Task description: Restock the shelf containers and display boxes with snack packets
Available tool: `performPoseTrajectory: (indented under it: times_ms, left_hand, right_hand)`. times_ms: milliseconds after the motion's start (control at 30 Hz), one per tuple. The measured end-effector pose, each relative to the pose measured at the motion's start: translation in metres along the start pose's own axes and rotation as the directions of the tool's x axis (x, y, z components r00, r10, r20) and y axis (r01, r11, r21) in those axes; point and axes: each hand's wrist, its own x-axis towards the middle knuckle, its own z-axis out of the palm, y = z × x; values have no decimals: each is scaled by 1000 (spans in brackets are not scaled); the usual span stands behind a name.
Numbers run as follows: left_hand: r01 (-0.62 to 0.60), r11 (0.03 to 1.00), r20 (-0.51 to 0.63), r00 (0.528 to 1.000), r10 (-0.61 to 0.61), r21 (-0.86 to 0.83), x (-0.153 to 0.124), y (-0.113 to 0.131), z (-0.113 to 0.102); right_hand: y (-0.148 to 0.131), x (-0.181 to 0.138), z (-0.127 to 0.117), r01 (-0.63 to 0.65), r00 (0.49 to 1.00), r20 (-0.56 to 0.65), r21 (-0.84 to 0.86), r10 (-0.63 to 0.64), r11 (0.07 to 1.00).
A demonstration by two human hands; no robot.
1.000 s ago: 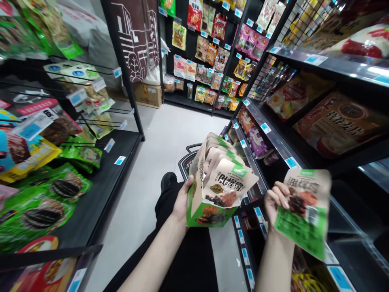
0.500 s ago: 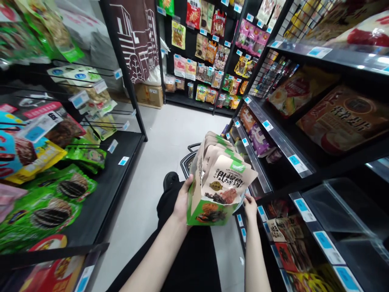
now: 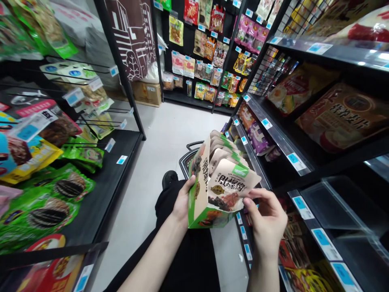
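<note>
My left hand (image 3: 182, 201) grips the left side of a green and beige display box (image 3: 200, 190) that holds several upright snack pouches. The front snack pouch (image 3: 232, 184) is beige with a green tag and dark print. My right hand (image 3: 267, 221) is at the box's right, thumb and fingers pinching the lower right edge of that front pouch. The box is held above my black trousers (image 3: 188, 251), in a shop aisle.
A black basket (image 3: 188, 156) stands on the floor behind the box. Black shelves (image 3: 273, 138) with blue price tags and packets run along the right; a low shelf (image 3: 103, 182) with green packets and hanging bags lines the left. Pale floor (image 3: 164, 129) leads to a far rack.
A second ago my right hand held a separate pouch out by the right shelves. It came back without that pouch, passed under the box, and now pinches the front pouch.
</note>
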Motion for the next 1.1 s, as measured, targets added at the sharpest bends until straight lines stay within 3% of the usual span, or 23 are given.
performPoseTrajectory:
  times_ms: [200, 300, 367, 433, 467, 533, 600, 667, 733, 867, 933, 1000, 1033, 1100]
  left_hand:
    - [-18, 999, -142, 990, 14, -33, -1, -1, -3]
    - [-13, 999, -175, 984, 7, -32, -1, -2, -5]
    - [-5, 1000, -169, 986, 1, -23, -1, -3, -6]
    - [1, 1000, -140, 990, -2, -10, -2, -3, -6]
    - [-1, 1000, -118, 993, 0, -3, -2, -3, -6]
    - [-8, 1000, -60, 998, 8, 9, -1, -2, -5]
    - [-12, 1000, -4, 1000, 12, 18, -1, -1, -4]
    - [-9, 1000, 44, 999, 8, 23, 0, -1, -2]
    - [-5, 1000, 84, 996, 3, 23, 1, 0, -1]
    - [2, 1000, 137, 991, -4, 17, 2, 0, 1]
    - [6, 1000, 142, 990, -8, 17, 1, 0, 0]
    - [6, 1000, 133, 991, -8, 14, 1, 0, -2]
    - [4, 1000, 125, 992, -5, 11, 0, 1, -2]
    - [-5, 1000, 108, 994, 5, 2, 0, 1, -2]
  right_hand:
    - [1, 1, 4, -27, 993, 113, 21, 24, 999]
    - [-10, 0, 6, 14, 999, -47, 224, -3, 974]
    - [-17, 3, 2, 32, 987, -158, 429, 40, 903]
    - [-16, 7, -7, -27, 982, -119, 684, 148, 729]
    - [-12, 10, -13, -83, 981, -35, 811, 190, 578]
    - [2, 15, -27, -231, 964, 202, 958, 172, 169]
    - [20, 17, -38, -413, 906, 424, 889, 15, -196]
    - [34, 15, -43, -538, 834, 543, 755, -102, -375]
    - [39, 10, -42, -570, 804, 583, 695, -121, -438]
    - [31, 1, -32, -547, 827, 544, 725, -138, -418]
    - [27, 0, -30, -522, 848, 523, 793, -91, -314]
    - [30, 1, -33, -469, 878, 471, 882, 86, -43]
    - [35, 2, -36, -431, 893, 389, 884, 224, 181]
    - [54, 3, -46, -367, 891, 73, 697, 448, 616]
